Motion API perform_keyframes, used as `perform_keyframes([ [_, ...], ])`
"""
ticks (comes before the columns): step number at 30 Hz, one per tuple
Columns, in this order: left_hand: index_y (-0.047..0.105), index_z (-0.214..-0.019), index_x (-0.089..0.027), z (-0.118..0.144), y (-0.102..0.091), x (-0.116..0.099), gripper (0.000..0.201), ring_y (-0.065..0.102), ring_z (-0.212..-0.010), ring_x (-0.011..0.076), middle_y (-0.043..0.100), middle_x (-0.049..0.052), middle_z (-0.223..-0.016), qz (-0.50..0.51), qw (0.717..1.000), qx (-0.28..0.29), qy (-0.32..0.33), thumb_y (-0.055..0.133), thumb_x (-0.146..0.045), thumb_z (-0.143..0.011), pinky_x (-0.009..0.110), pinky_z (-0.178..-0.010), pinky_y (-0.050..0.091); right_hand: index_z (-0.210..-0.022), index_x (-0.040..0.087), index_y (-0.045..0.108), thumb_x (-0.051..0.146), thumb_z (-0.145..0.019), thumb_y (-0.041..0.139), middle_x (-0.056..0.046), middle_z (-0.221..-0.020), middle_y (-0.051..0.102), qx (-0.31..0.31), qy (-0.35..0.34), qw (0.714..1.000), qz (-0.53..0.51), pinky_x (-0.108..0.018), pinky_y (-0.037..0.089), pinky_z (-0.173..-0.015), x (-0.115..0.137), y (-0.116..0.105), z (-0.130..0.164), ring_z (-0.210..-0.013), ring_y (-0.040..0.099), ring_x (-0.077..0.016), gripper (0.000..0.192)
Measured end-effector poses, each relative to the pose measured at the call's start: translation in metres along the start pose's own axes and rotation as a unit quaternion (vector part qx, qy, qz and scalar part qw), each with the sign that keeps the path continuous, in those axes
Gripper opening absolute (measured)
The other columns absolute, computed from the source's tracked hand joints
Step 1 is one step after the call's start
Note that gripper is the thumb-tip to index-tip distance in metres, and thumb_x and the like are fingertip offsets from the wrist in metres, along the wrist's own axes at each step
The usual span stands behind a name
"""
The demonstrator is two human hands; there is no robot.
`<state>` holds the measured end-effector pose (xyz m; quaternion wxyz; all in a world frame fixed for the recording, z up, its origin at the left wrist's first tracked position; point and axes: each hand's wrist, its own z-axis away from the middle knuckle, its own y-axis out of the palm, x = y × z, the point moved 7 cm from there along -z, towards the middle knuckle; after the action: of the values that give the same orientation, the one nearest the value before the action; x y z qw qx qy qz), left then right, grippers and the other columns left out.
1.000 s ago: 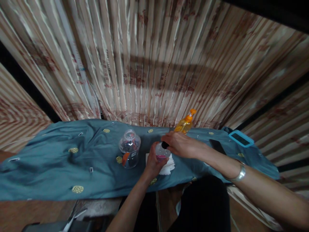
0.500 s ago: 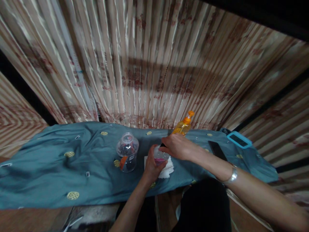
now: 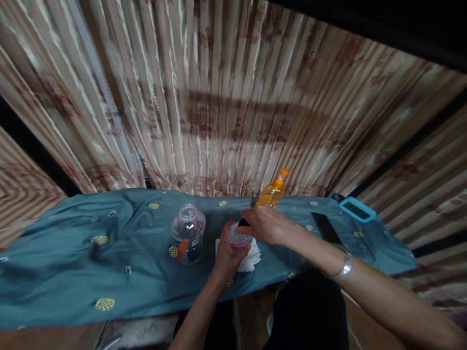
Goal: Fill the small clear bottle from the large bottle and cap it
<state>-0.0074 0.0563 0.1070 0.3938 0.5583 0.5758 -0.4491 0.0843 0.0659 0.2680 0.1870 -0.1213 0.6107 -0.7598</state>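
Observation:
My left hand (image 3: 226, 255) is wrapped round the side of a small clear plastic container (image 3: 239, 239) with something pink low in it. Fingers of my right hand (image 3: 264, 224) close on a small black object (image 3: 243, 222) at the container's mouth; its kind is unclear, partly covered by the fingers. Beneath the container lies a folded white tissue or cloth (image 3: 251, 264). To the left stands a clear wide-bellied plastic bottle (image 3: 188, 231) without a cap, an orange label patch on it. Just behind my right hand is a yellow pump bottle (image 3: 273, 193) with an orange pump head.
A teal cloth with yellow motifs (image 3: 142, 282) covers the table. On the right lie a dark phone (image 3: 326, 228) and a light-blue-framed device (image 3: 357, 209). A pleated patterned curtain (image 3: 219, 112) hangs behind the table, with dark poles at both sides.
The view has shifted slightly, so everything on the table appears a little further left. Both hands keep their hold on the container and the black object.

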Motion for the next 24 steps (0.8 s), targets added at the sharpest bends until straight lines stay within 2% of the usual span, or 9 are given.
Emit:
perform_keyframes([
  [3, 0.044, -0.140, -0.021, 0.000, 0.000, -0.002, 0.077, 0.060, -0.127, 0.0339, 0.059, 0.014, -0.137, 0.008, 1.000, 0.008, -0.008, 0.078, -0.044, -0.075, 0.050, -0.110, 0.047, -0.115, 0.018, 0.066, 0.044, -0.097, 0.063, -0.003, -0.100, 0.070, 0.007, -0.035, 0.999, -0.025, -0.041, 0.058, -0.085, 0.000, -0.004, 0.004, -0.091, 0.069, -0.0178, 0.032],
  [5, 0.045, -0.140, -0.021, -0.001, 0.000, -0.005, 0.077, 0.061, -0.126, 0.0337, 0.060, 0.013, -0.135, 0.004, 1.000, 0.009, -0.004, 0.079, -0.043, -0.074, 0.050, -0.109, 0.048, -0.114, 0.018, 0.066, 0.038, -0.098, 0.062, -0.002, -0.099, 0.070, 0.011, -0.045, 0.998, -0.037, -0.039, 0.058, -0.084, 0.001, -0.005, 0.006, -0.090, 0.068, -0.0170, 0.026],
  [13, 0.044, -0.139, -0.022, 0.001, 0.000, -0.002, 0.075, 0.063, -0.121, 0.0308, 0.060, 0.011, -0.132, 0.012, 1.000, -0.010, -0.016, 0.078, -0.037, -0.074, 0.047, -0.106, 0.051, -0.110, 0.017, 0.067, 0.039, -0.100, 0.060, -0.003, -0.100, 0.070, -0.005, 0.003, 0.998, -0.063, -0.040, 0.058, -0.085, 0.004, 0.003, 0.008, -0.092, 0.069, -0.0175, 0.026],
  [18, 0.044, -0.139, -0.022, 0.002, 0.000, -0.004, 0.074, 0.062, -0.124, 0.0319, 0.059, 0.012, -0.134, 0.014, 1.000, -0.007, -0.017, 0.078, -0.040, -0.076, 0.049, -0.108, 0.049, -0.111, 0.017, 0.067, 0.040, -0.098, 0.063, -0.002, -0.096, 0.070, -0.036, 0.002, 0.990, -0.136, -0.042, 0.058, -0.086, -0.005, 0.007, 0.009, -0.089, 0.069, -0.0174, 0.026],
  [21, 0.045, -0.139, -0.022, 0.004, -0.003, -0.007, 0.074, 0.060, -0.129, 0.0324, 0.059, 0.012, -0.137, 0.001, 0.999, -0.002, -0.032, 0.079, -0.037, -0.075, 0.051, -0.113, 0.045, -0.121, 0.018, 0.064, 0.046, -0.098, 0.062, -0.002, -0.096, 0.070, -0.067, 0.016, 0.972, -0.224, -0.037, 0.059, -0.079, -0.031, 0.027, 0.011, -0.082, 0.068, -0.0153, 0.037],
  [22, 0.045, -0.140, -0.023, 0.004, -0.005, -0.008, 0.074, 0.059, -0.131, 0.0323, 0.059, 0.012, -0.138, -0.003, 0.999, -0.001, -0.036, 0.079, -0.036, -0.076, 0.051, -0.115, 0.043, -0.128, 0.019, 0.061, 0.046, -0.100, 0.057, -0.003, -0.101, 0.070, -0.083, 0.036, 0.964, -0.250, -0.036, 0.060, -0.077, -0.042, 0.040, 0.012, -0.082, 0.069, -0.0150, 0.039],
  [24, 0.044, -0.140, -0.024, 0.005, -0.007, -0.010, 0.075, 0.058, -0.133, 0.0313, 0.059, 0.011, -0.139, -0.005, 0.999, 0.005, -0.034, 0.080, -0.035, -0.075, 0.050, -0.116, 0.043, -0.133, 0.019, 0.058, 0.045, -0.101, 0.056, -0.006, -0.112, 0.070, -0.120, 0.104, 0.950, -0.270, -0.040, 0.060, -0.084, -0.064, 0.077, 0.015, -0.092, 0.070, -0.0178, 0.042],
])
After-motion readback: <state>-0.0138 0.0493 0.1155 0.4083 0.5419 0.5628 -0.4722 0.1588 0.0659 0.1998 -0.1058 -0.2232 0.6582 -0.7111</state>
